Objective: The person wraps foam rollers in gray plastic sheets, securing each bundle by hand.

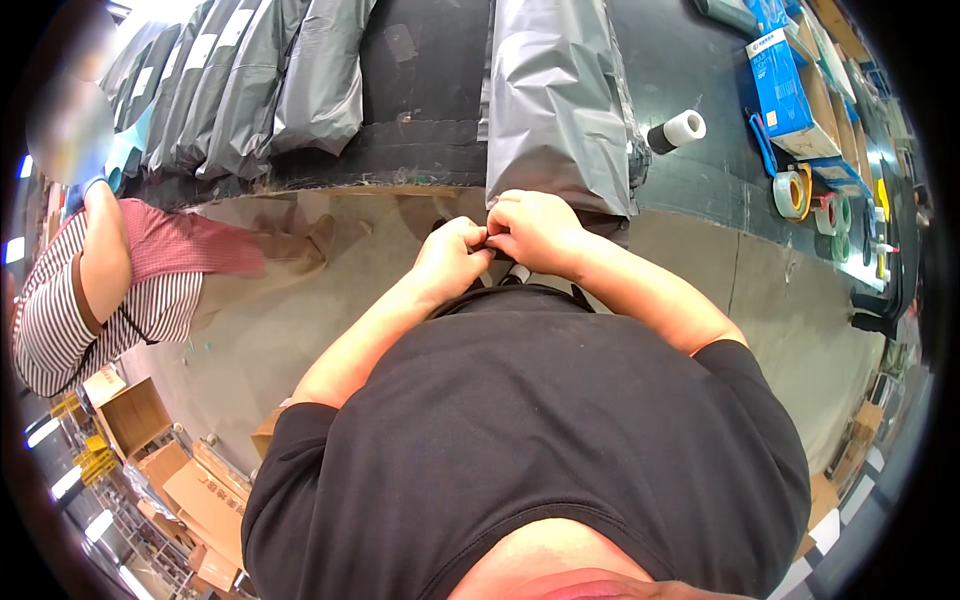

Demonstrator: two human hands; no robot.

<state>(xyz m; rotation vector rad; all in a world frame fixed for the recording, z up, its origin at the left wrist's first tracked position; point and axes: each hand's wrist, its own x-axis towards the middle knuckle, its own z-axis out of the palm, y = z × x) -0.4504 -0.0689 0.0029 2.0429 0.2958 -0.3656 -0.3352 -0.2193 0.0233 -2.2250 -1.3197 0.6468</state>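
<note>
A long grey plastic bag [555,100], wrinkled and shiny, lies lengthwise on the black table, its near end reaching the table's front edge. At that end's left corner, my right hand [540,230] is closed with bent fingers against the bag. My left hand [452,262] is closed in a pinch just to its left, and its fingertips meet those of the right. What sits between the left fingertips is small and dark, and I cannot make it out. Both hands are just off the table edge, in front of my body.
Several filled grey bags [240,85] lie side by side at the table's left. A white-and-black roll [680,130] stands right of the bag. Farther right are a blue box [785,95] and tape rolls [790,195]. A person in a striped top [60,320] stands at left.
</note>
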